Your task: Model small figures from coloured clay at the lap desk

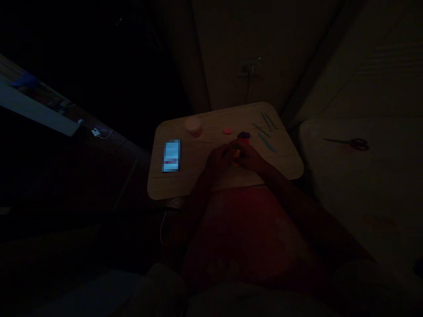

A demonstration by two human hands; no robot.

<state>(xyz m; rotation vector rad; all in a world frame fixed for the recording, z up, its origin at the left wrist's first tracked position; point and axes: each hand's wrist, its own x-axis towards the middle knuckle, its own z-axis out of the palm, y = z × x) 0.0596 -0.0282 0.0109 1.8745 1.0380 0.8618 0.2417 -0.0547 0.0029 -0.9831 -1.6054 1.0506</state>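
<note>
while left fingers (223, 152) and right fingers (243, 152) curl close, orange lump (235, 162) sits pinched between.

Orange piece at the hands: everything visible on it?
The orange piece is small, with a rounded lower end. It may be modelling clay; darkness hides finer detail. It sits between the left hand and right hand, whose fingers partly cover it, over the table. Whether it touches the tabletop is unclear.

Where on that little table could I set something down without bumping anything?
The table has a wide bare patch between the lit screen and the left hand, in front of the tub. A smaller one lies right of the right hand, nearer than the greenish strips. It's crowded just beyond the right hand, around a purple lump.
</note>
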